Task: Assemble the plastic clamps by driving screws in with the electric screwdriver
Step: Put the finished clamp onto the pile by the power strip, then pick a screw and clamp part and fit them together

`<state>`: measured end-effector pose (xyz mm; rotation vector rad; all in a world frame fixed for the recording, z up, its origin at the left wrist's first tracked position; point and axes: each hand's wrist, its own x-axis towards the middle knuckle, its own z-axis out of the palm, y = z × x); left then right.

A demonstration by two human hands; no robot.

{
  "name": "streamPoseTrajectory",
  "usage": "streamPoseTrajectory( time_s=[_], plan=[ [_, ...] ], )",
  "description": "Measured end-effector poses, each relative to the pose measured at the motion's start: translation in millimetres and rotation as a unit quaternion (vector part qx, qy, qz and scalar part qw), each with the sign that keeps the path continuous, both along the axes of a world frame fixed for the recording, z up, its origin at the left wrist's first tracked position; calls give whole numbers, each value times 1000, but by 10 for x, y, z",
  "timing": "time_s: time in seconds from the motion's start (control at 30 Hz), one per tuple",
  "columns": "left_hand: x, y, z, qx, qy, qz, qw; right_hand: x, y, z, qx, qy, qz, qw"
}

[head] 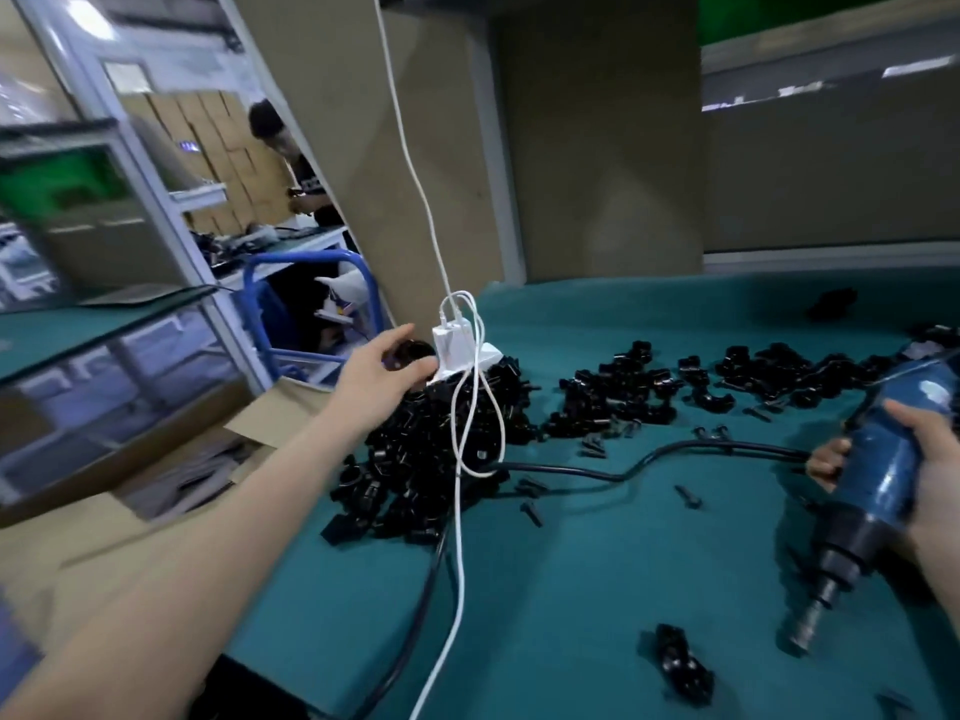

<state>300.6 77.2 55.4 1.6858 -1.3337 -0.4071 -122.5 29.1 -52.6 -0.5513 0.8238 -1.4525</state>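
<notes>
Blue electric screwdriver is gripped by the right hand at the right edge of the frame, bit pointed down-left. A black piece is pinched by the left hand fingers, just above the clamp pile, centre-left on the tabletop.

Bare left hand, bare left forearm, bare right hand

White charger on white strip, white cable trailing over teal counter, open box left, blue cart, person behind.
</notes>
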Motion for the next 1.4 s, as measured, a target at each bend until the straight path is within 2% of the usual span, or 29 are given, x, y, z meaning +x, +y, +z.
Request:
streamPoseTrajectory(
  time_s=[0.03, 0.13, 0.17, 0.27, 0.33, 0.4, 0.47, 0.5, 0.53, 0.57, 0.63, 0.7, 0.77, 0.93, 1.1, 1.17, 1.23, 1.3, 1.4],
  plan=[
    [25, -102, -67, 48, -7, -15, 999, 0, 7, 5, 4, -14, -8, 1000],
    [-8, -302, -205, 133, -153, -40, 978, -41, 52, 52, 36, -5, -26, 999],
    [-41, -325, -220, 136, -152, -39, 978, -43, 69, 61, 37, -4, -23, 999],
    [-131, -355, -235, 126, -80, -32, 988, -24, 99, 88, 38, -7, -15, 999],
    [-216, -353, -226, 62, -67, 3, 996, -21, 102, 79, 43, -3, -12, 999],
    [-364, -289, -148, -83, -106, 42, 990, -4, 100, 73, 34, 9, -17, 999],
    [-576, -269, -32, -226, -169, 14, 959, 6, 91, 75, 31, 15, -24, 999],
    [-696, -305, 3, -253, -193, -32, 948, 22, 98, 98, 34, 18, -26, 999],
    [-833, -359, 22, -236, -210, -94, 944, 26, 100, 102, 37, 21, -25, 999],
    [-978, -441, 25, -176, -229, -152, 945, 34, 104, 103, 42, 26, -25, 998],
    [-1272, -719, -49, 27, -301, -209, 930, 49, 118, 119, 48, 29, -20, 998],
    [-1469, -1012, -201, 201, -351, -200, 892, 59, 124, 104, 48, 20, -13, 999],
    [-1568, -1221, -369, 274, -365, -169, 873, 58, 132, 93, 44, 13, -19, 999],
    [-1576, -1475, -484, 241, -404, -109, 876, 27, 91, 63, 72, 70, -95, 990],
    [-1508, -1566, -402, 258, -391, -142, 872, 16, 53, 67, 55, 119, -139, 982],
    [-1479, -1570, -395, 277, -376, -154, 871, -16, 59, 83, 39, 175, -154, 972],
    [-1468, -1581, -381, 293, -363, -160, 870, -43, 75, 107, 42, 294, -155, 942],
    [-1484, -1591, -351, 300, -355, -169, 869, -52, 84, 105, 54, 416, -148, 896],
    [-1546, -1584, -217, 259, -349, -173, 884, -65, 84, 55, 51, 504, -160, 847]
  ],
)
